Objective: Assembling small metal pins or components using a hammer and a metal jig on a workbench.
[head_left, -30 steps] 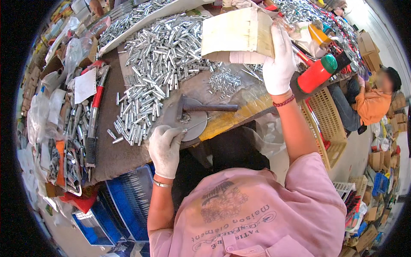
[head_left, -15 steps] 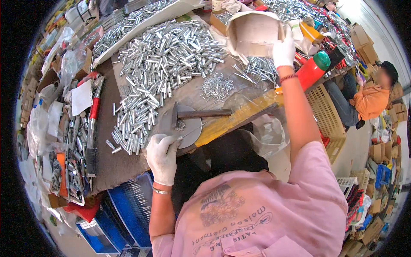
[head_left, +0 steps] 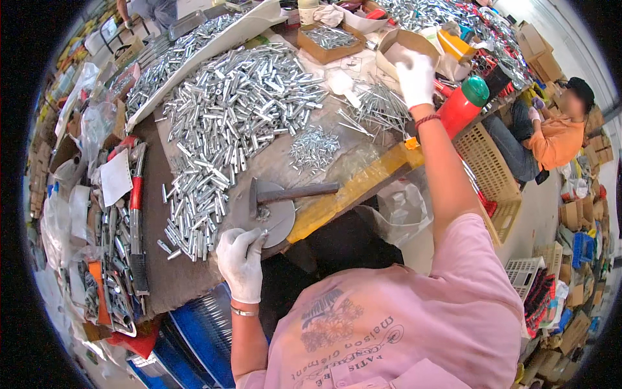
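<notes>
My left hand [head_left: 241, 262], in a white glove, pinches a thin metal rod [head_left: 280, 222] at the bench's front edge. The rod's far end is over a grey round plate [head_left: 280, 223]. On that plate rests the head of a hammer [head_left: 295, 192], its dark handle pointing right. My right hand [head_left: 416, 76], also gloved, is at the near side of an open cardboard box [head_left: 414, 43] at the back. Its fingers look loosely spread and partly overlap the box. Long thin metal rods [head_left: 382, 107] lie in a pile just left of that hand.
A heap of silver metal sleeves [head_left: 240, 104] covers the bench's left half, with a small pile of short pins [head_left: 313, 149] beside it. A red flask with a green lid [head_left: 463, 107] stands right of my arm. Another person [head_left: 551, 136] sits at far right.
The cardboard box, tilted up in my right hand before, now sits lower at the back, and that hand has come off its side. My left hand still pinches the rod. The view has shifted slightly.
</notes>
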A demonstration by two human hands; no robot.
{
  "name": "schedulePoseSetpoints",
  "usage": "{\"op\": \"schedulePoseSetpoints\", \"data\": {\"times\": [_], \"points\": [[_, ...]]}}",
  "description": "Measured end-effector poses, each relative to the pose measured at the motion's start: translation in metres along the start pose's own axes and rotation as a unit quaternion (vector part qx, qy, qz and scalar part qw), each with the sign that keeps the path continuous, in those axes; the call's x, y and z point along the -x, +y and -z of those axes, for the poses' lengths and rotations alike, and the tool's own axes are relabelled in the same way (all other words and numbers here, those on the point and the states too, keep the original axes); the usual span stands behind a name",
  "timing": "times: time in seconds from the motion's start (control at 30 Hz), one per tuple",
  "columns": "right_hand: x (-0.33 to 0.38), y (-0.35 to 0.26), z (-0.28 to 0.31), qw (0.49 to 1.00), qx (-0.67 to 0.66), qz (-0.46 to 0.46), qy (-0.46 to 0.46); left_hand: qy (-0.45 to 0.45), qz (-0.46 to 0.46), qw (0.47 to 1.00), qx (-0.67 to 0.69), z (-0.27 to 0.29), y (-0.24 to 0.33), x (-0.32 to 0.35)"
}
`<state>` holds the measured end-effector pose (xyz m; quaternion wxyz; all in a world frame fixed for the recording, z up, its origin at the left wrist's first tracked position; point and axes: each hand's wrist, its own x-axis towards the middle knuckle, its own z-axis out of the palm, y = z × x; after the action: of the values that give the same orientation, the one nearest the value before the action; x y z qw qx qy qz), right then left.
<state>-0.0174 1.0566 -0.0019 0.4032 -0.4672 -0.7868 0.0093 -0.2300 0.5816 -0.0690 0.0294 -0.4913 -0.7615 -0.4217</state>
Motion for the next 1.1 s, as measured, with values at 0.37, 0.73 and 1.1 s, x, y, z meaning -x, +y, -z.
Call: {"op": "schedulePoseSetpoints", "data": {"times": [0.37,0.73,1.1], "points": [[0.034,-0.039,-0.068,0.954,0.103,-0.014,-0.28,-0.013,-0.001,1.0,-0.002,-0.002,0.002,-0.004],[-0.036,0.023,0.013,0.983,0.151,-0.064,-0.078,-0.018,0.008,1.0,-0.008,0.0,0.004,-0.003],[-0.04,0.07,-0.005,0.923,0.346,0.003,-0.169,-0.012,-0.006,1.0,-0.001,-0.005,0.005,-0.008]]}}
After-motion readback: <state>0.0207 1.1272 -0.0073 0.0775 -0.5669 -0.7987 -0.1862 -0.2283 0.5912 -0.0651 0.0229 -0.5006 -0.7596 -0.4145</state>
